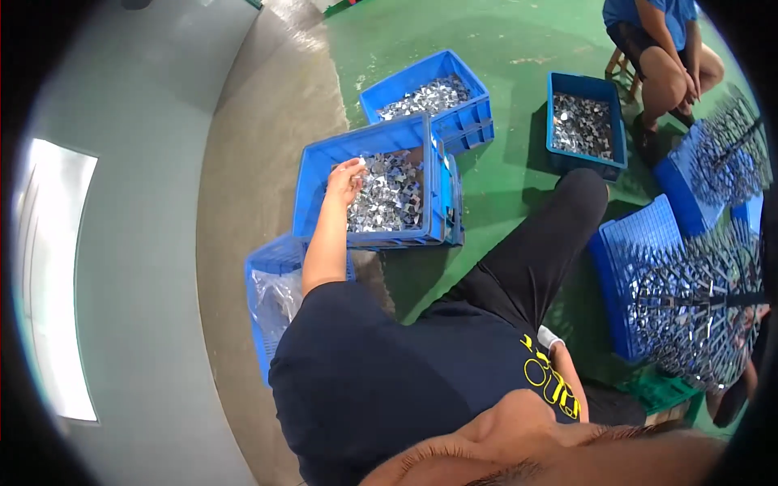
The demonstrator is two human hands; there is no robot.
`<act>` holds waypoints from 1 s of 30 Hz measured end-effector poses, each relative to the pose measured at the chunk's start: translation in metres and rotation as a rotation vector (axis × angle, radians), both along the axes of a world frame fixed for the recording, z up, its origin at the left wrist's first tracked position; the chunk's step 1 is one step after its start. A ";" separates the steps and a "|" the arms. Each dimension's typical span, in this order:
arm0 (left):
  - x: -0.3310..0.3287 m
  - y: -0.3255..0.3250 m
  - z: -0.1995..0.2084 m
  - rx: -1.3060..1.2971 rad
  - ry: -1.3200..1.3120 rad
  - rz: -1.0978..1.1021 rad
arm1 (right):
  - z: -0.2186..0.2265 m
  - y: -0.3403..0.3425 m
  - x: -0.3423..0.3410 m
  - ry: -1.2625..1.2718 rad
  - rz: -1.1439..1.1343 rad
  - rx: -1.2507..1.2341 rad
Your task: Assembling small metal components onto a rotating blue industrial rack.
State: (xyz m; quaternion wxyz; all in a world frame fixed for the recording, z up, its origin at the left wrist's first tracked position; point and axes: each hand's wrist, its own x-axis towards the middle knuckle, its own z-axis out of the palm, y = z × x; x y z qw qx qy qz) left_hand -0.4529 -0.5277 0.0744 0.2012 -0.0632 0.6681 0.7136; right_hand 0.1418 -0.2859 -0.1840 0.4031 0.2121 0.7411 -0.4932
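A seated person's left hand (344,180) reaches into a blue crate (324,162) of small shiny metal pieces (389,194) on the green floor (502,49) — its grip pinched on a few pieces at the pile's near edge. The right hand (553,340) rests by the knee — grip impossible to tell.

Bright, even light fills my view, a window (53,279) glares white at left, and the fisheye rim bends edges into black corners.
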 end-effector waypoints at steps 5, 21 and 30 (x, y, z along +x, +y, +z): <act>-0.014 0.037 0.018 0.711 -0.195 -0.102 | -0.022 -0.052 0.034 0.144 0.062 -0.064; 0.330 0.609 0.110 1.288 -1.084 -1.100 | 0.121 0.081 -0.064 -0.140 -0.381 -0.272; 0.331 0.735 0.090 1.206 -1.090 -1.467 | 0.247 0.155 -0.105 -0.173 -0.497 -0.206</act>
